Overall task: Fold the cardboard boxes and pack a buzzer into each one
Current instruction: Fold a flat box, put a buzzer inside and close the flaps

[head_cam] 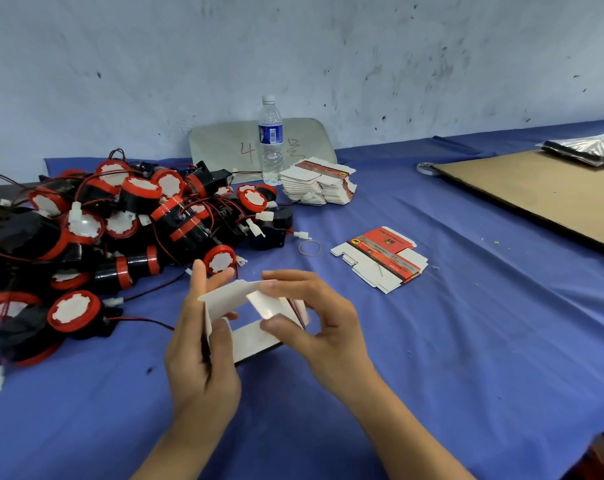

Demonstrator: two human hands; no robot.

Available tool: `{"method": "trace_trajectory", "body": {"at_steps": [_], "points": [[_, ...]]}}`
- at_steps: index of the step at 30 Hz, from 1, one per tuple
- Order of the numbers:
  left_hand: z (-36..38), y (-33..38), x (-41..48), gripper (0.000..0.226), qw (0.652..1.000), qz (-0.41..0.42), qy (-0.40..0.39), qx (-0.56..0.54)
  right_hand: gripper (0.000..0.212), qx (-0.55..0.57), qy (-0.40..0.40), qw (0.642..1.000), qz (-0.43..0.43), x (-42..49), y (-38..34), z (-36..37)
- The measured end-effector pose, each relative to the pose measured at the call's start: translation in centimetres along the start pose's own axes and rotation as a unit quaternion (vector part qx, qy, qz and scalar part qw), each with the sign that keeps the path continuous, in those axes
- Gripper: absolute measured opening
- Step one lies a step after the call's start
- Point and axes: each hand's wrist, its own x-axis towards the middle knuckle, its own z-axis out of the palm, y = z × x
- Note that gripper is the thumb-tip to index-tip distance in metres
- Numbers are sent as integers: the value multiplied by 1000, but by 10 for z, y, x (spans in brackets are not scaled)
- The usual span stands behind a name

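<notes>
At the left of the desk point(466, 358) a loose heap of buzzers point(120, 230), black-bodied with red rims and trailing wires, is piled, probably so that one can be taken up without a long reach. Just in front of the heap, above the blue cloth, a half-formed cardboard box point(231, 297) is held between both hands. Its left side is gripped by the left hand point(200, 358), with the fingers curled behind the panel and the thumb laid on the front, apparently to keep the body square. A white flap is pinched between thumb and fingertips of the right hand point(328, 327), seemingly so that it can be bent inward. Whether a buzzer is already inside cannot be told. Behind, near the wall, a water bottle point(271, 140) stands upright beside a stack of flat boxes point(317, 183). Further right, a rubber band point(309, 248) lies next to a few flat box blanks point(383, 258), judged to be set out as the next supply. At the far right a brown cardboard sheet point(535, 192) is laid on the cloth, well apart from the work.
</notes>
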Motion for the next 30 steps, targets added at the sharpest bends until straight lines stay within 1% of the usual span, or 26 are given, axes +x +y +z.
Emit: {"method": "trace_trajectory", "body": {"at_steps": [3, 6, 8, 10, 11, 12, 15, 16, 18, 19, 21, 23, 26, 28, 30], "points": [[-2, -1, 0, 55, 1000, -6, -8, -13, 30, 6, -13, 1000, 27, 2, -2, -2], [-3, -3, 1, 58, 999, 13, -34, -6, 21, 13, -17, 996, 84, 2, 1, -3], [-3, -4, 2, 69, 997, 44, -63, 23, 21, 5, -14, 992, 123, 2, 5, -2], [-2, -5, 5, 83, 993, 68, -87, 46, 21, 23, -6, 988, 152, 2, 6, -1], [-2, -6, 7, 87, 990, 88, -96, 58, 22, 39, 1, 986, 161, 2, 5, -1], [-2, -7, 10, 86, 986, 111, -100, 75, 23, 58, 10, 984, 166, 2, 4, -1], [-3, -11, 15, 65, 975, 172, -94, 106, 26, 94, 35, 981, 168, 3, 0, -3], [-4, -12, 15, 59, 975, 176, -90, 101, 31, 107, 32, 979, 172, 4, 1, -3], [-5, -12, 14, 49, 977, 173, -90, 88, 50, 140, 7, 972, 190, 5, 2, -6], [-6, -13, 13, 43, 977, 172, -91, 84, 52, 146, -7, 970, 193, 5, 2, -7], [-6, -13, 13, 37, 978, 172, -86, 79, 45, 141, -23, 972, 185, 6, 2, -9], [-5, -10, 15, 38, 978, 176, -80, 78, 38, 152, -33, 972, 174, 8, -1, -11], [-2, -10, 14, 41, 975, 184, -84, 94, 35, 152, -56, 975, 150, 7, -1, -15], [-1, -13, 13, 42, 974, 186, -86, 99, 32, 161, -72, 972, 157, 6, 1, -17], [-2, -15, 11, 41, 975, 185, -89, 87, 23, 172, -87, 966, 171, 6, 0, -16]]}}
